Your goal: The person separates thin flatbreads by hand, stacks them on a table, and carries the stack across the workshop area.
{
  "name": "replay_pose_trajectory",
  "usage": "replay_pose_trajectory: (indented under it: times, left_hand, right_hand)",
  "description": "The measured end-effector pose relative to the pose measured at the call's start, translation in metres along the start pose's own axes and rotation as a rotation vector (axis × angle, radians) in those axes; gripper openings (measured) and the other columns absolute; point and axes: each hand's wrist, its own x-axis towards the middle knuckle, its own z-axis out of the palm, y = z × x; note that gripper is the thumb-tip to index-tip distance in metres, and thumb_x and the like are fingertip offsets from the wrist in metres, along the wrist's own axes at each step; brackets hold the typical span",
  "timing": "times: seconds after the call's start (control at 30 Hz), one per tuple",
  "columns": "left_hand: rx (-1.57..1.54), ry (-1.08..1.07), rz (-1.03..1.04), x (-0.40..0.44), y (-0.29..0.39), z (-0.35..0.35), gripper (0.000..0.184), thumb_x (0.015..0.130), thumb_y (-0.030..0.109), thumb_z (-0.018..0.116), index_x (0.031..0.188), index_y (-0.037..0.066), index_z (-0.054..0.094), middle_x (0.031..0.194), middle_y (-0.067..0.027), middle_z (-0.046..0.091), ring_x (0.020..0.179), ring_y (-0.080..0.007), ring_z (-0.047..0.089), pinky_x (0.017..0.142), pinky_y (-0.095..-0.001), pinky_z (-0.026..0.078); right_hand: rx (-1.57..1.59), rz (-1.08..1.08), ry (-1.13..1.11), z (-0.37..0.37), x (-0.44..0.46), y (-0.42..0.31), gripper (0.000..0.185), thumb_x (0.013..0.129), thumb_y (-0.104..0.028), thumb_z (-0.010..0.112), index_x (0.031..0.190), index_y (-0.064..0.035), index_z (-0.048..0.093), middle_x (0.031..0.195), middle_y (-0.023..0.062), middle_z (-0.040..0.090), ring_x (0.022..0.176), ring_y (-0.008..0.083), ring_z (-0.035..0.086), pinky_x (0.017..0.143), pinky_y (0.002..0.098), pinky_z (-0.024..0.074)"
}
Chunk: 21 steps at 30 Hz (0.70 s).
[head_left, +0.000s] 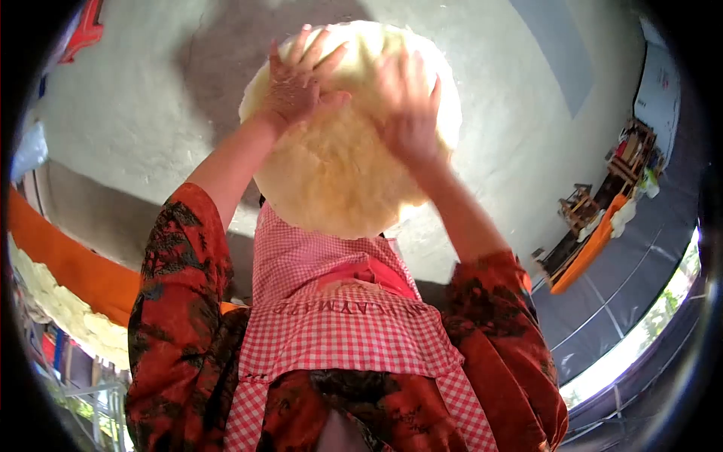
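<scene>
A large, thin, round sheet of pale yellow dough point(339, 177) lies in front of me, over the grey floor. What holds it up is hidden beneath it. On its upper left part rests my left hand point(297, 87), palm down, with the fingers spread. My right hand point(410, 117) is over the upper right part, its fingers stretched out and blurred by motion. Whether that hand presses on the dough or hovers just above it I cannot tell. Neither hand grips anything. The dough's near edge reaches my pink checked apron point(339, 324).
To the left, pale sheets point(71, 305) lie beside a long orange cloth point(75, 260). Small wooden furniture point(580, 207) and another orange strip point(591, 245) stand along the right. A red object point(84, 30) is at the upper left. Light-coloured boarding point(657, 98) stands at the far right.
</scene>
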Motion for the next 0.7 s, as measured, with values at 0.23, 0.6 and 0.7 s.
replay_pose_trajectory:
  times: [0.23, 0.6, 0.7]
  left_hand:
    - [0.074, 0.029, 0.038, -0.004, 0.002, 0.012, 0.081, 0.081, 0.066, 0.049, 0.147, 0.027, 0.025, 0.155, -0.0041, 0.016, 0.141, -0.0316, 0.016, 0.105, -0.0665, 0.015]
    - [0.037, 0.163, -0.026, -0.065, 0.059, -0.04, 0.086, 0.082, 0.059, 0.053, 0.149, 0.018, 0.019, 0.155, -0.0147, 0.01, 0.142, -0.0386, 0.011, 0.106, -0.0683, 0.005]
    - [-0.086, 0.067, -0.074, -0.152, 0.101, -0.047, 0.093, 0.078, 0.066, 0.052, 0.148, 0.011, 0.024, 0.155, -0.0173, 0.009, 0.142, -0.0402, 0.009, 0.105, -0.0692, 0.004]
  right_hand:
    - [0.097, -0.333, -0.274, 0.069, -0.197, -0.017, 0.073, 0.075, -0.053, 0.063, 0.139, -0.0242, 0.042, 0.148, 0.0086, 0.033, 0.138, 0.0305, 0.027, 0.11, 0.0575, 0.0165]
    - [0.15, -0.249, -0.101, -0.003, -0.173, -0.004, 0.062, 0.078, -0.049, 0.062, 0.126, -0.0112, 0.054, 0.145, 0.0101, 0.036, 0.136, 0.033, 0.03, 0.108, 0.0583, 0.0223]
    - [-0.046, -0.146, 0.234, -0.043, -0.118, 0.036, 0.055, 0.078, -0.031, 0.062, 0.125, -0.0024, 0.054, 0.134, 0.021, 0.048, 0.124, 0.0363, 0.045, 0.096, 0.056, 0.0344]
